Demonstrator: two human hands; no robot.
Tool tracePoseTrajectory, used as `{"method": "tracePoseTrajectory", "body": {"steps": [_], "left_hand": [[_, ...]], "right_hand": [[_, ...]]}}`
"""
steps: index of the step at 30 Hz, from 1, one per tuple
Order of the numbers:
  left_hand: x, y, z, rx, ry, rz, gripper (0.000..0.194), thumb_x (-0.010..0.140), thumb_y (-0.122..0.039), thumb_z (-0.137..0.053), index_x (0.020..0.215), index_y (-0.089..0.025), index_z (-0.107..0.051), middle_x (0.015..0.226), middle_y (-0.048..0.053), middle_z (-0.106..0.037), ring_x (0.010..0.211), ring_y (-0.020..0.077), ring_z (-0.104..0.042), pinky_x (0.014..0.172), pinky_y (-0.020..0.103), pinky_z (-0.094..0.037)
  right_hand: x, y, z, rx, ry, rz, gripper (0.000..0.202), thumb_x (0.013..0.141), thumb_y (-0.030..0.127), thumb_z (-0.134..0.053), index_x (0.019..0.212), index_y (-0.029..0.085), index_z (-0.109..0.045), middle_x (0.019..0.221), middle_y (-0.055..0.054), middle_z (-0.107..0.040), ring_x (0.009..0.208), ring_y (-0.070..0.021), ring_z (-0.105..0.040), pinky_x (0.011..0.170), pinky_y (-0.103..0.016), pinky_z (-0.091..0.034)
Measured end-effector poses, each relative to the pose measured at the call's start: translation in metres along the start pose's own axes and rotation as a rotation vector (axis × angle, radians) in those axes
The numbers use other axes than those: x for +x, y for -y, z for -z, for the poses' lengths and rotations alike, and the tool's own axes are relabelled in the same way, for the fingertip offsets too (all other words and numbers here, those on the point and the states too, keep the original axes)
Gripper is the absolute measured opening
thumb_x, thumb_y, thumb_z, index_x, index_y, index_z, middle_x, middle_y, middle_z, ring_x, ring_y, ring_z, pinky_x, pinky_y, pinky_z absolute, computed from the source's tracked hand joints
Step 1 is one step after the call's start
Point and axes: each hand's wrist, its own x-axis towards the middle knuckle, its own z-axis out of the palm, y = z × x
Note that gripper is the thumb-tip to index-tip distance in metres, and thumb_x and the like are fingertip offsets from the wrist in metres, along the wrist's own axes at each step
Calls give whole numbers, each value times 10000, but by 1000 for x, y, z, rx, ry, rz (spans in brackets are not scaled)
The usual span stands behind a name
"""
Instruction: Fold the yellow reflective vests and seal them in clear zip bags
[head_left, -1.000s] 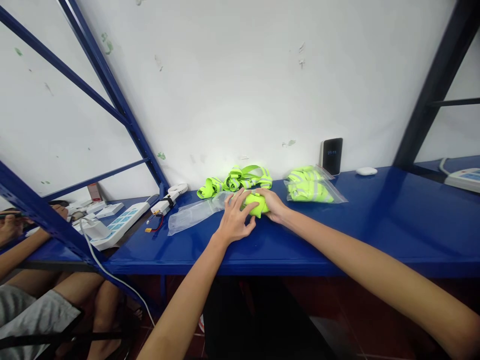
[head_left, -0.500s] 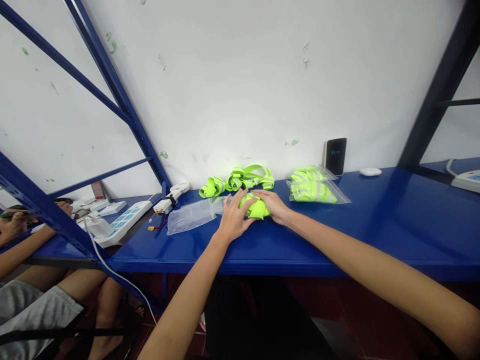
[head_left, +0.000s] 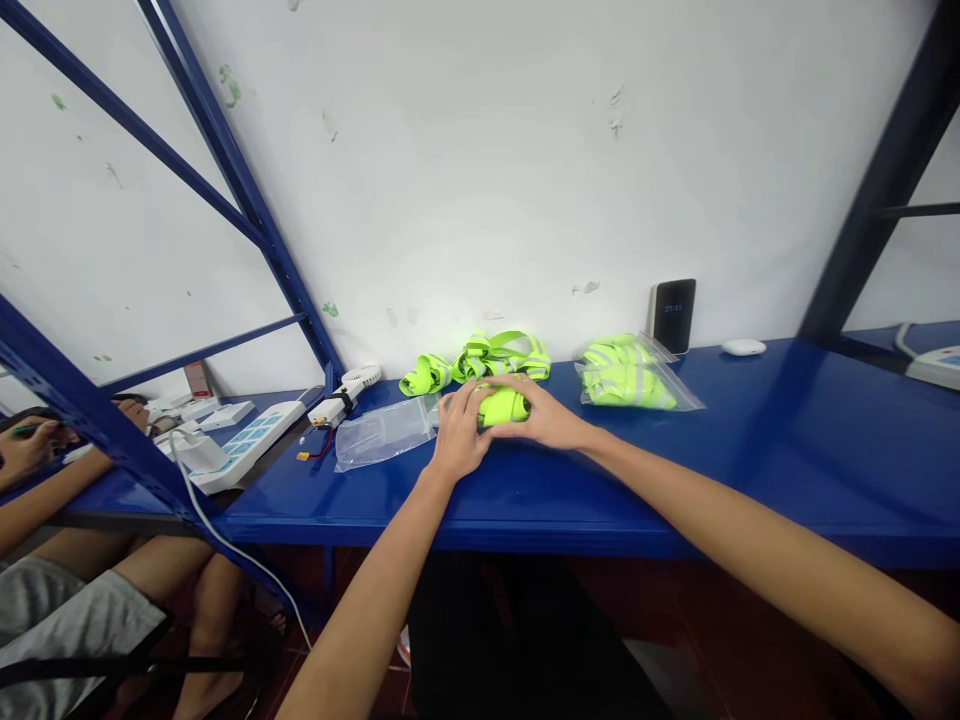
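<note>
Between my two hands, a neon-yellow strap bundle (head_left: 502,407) is squeezed into a compact roll just over the blue table (head_left: 570,490). My left hand (head_left: 461,430) wraps its left side, fingers curled over the top. From the right, my right hand (head_left: 544,415) grips it with thumb in front and fingers behind. Right behind them lie more neon-yellow reflective straps (head_left: 480,358), loosely coiled. A flat clear plastic bag (head_left: 386,432) rests left of my left hand. Further right sits a filled clear zip bag (head_left: 630,375) holding similar yellow straps with grey bands.
A phone (head_left: 673,315) leans against the wall, with a white oval case (head_left: 743,347) beside it. At left are a small white fan (head_left: 360,378), a wired device (head_left: 322,412) and a power strip (head_left: 247,447). Another person's hand (head_left: 30,450) shows beyond the blue rack post (head_left: 97,420).
My hands have closed in and reshaped the yellow bundle into a tighter roll. My right thumb has come round to its front side.
</note>
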Motion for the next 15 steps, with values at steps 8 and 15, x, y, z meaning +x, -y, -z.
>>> {"method": "tracePoseTrajectory", "body": {"steps": [8,15], "left_hand": [[2,-3,-1,-37,-126,-19,564,858,-453,-619,1320,-220,-395,1437,168,-423,1389,282,-346,1089,457,-293],[3,-9,2,4,-66,13,374,865,-437,-614,1166,-234,-523,1407,146,-412,1281,298,-442,1020,478,-385]], "right_hand": [[5,-10,2,-16,-69,-69,436,811,368,-685,1217,219,-633,1237,-71,-639,1133,-247,-580,1019,-409,-404],[6,-23,5,-6,-101,-198,362,825,306,-620,1171,211,-665,1203,-56,-670,1120,-244,-605,1008,-404,-418]]}}
